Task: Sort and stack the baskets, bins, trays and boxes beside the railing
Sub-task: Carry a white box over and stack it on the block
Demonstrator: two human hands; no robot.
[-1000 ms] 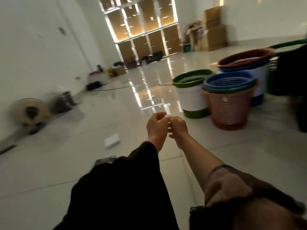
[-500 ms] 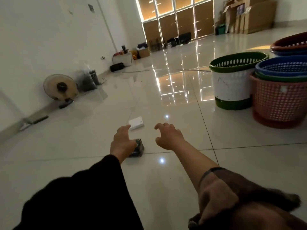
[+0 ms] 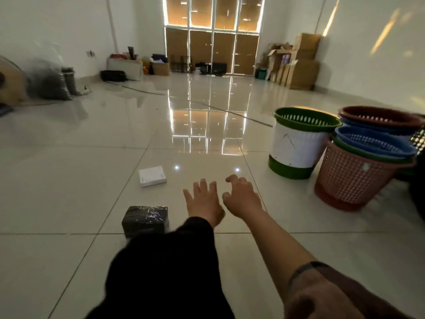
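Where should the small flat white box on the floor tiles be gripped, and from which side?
Grip the small flat white box across its two long edges, coming from above: it lies flat on the glossy floor tiles, so only its top and thin sides are exposed.

bare storeroom: stacked cardboard boxes (image 3: 301,65), plastic baskets (image 3: 354,171), tiled floor (image 3: 69,203).

No legible text

No word, number or brand can be read; the white box (image 3: 152,176) shows only a faint, unreadable mark on its edge; the distant cardboard boxes (image 3: 301,63) are too blurred.
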